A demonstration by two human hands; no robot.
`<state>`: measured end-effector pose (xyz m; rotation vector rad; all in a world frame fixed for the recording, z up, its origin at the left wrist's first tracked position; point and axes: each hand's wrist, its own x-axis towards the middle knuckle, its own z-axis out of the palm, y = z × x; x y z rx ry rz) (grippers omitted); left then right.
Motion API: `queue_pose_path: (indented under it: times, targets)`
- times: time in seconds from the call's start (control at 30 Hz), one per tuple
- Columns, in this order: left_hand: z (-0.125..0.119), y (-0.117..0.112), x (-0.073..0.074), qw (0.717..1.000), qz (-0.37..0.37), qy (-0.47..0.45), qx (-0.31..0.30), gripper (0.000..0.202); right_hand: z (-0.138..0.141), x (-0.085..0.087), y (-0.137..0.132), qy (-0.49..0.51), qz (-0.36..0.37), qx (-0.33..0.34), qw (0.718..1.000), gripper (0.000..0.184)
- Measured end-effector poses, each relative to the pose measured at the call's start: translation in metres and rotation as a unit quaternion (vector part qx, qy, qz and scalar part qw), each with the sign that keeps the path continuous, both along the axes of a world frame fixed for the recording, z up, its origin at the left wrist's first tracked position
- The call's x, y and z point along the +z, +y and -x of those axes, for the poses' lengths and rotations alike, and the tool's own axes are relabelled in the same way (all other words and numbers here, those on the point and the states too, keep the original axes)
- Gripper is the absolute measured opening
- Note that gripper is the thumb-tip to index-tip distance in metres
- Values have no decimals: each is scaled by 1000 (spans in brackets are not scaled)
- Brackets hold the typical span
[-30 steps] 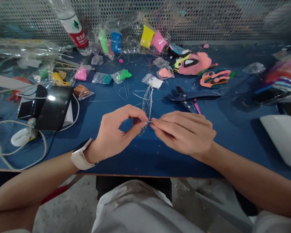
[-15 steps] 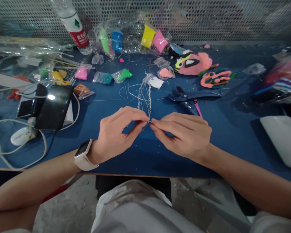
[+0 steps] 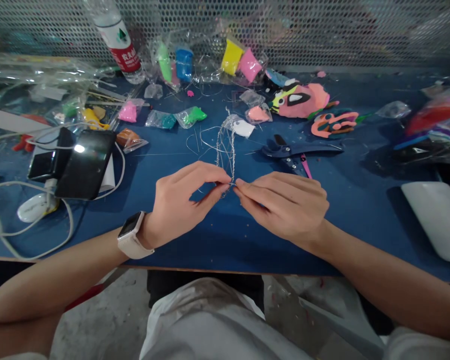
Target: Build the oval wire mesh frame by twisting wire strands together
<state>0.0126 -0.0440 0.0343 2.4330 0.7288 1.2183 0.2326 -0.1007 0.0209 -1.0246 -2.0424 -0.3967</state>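
A thin twisted silver wire frame (image 3: 226,150) stands up from between my two hands above the blue table (image 3: 195,240). My left hand (image 3: 180,202), with a white watch on its wrist, pinches the wire's lower end between thumb and forefinger. My right hand (image 3: 285,202) pinches the same spot from the right, fingertips almost touching the left ones. Loose wire strands (image 3: 198,142) lie on the table just behind.
Dark blue scissors (image 3: 296,150) lie right of the wire. Small bags of coloured clay (image 3: 189,116), clay masks (image 3: 300,100), a water bottle (image 3: 118,42) and a mesh wall are at the back. A phone (image 3: 84,164) and cables sit left, a white object (image 3: 438,217) right.
Both hands stay pinched on the wire's lower end. The wire frame has turned and shifted slightly between the fingers; the view has dipped a little.
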Motion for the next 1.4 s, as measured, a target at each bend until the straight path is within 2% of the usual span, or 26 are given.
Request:
queue_pose_path:
  times: [0.13, 0.33, 0.53, 0.7, 0.77, 0.83, 1.03, 1.27, 1.33, 1.4]
  targets:
    - [1, 2, -3, 999, -45, 4, -19, 15, 4, 3, 1, 32, 13, 9, 999, 15]
    - [2, 0, -4, 997, -72, 11, -10, 14, 10, 5, -1, 103, 53, 20, 993, 14]
    - [4, -1, -7, 996, -87, 32, -6, 16, 14, 5, -7, 185, 150, 15, 971, 12]
    - [3, 3, -14, 991, -132, 14, -22, 17, 17, 12, -9, 246, 245, 21, 938, 15]
    - [5, 6, -17, 988, -153, 11, -36, 18, 17, 16, -10, 298, 297, 38, 906, 15]
    - [6, 9, -18, 983, -174, 7, -54, 18, 18, 20, -10, 362, 356, 55, 860, 17]
    - [9, 15, -13, 967, -240, 21, -87, 18, 17, 24, -5, 510, 488, 121, 698, 26]
    - [11, 21, -1, 955, -269, 51, -117, 17, 15, 19, 0, 603, 601, 163, 499, 33]
    - [11, 22, -3, 956, -260, 44, -127, 15, 15, 17, 1, 611, 610, 167, 477, 32]
    - [10, 21, -9, 966, -229, 20, -119, 17, 15, 14, 2, 606, 600, 166, 495, 32]
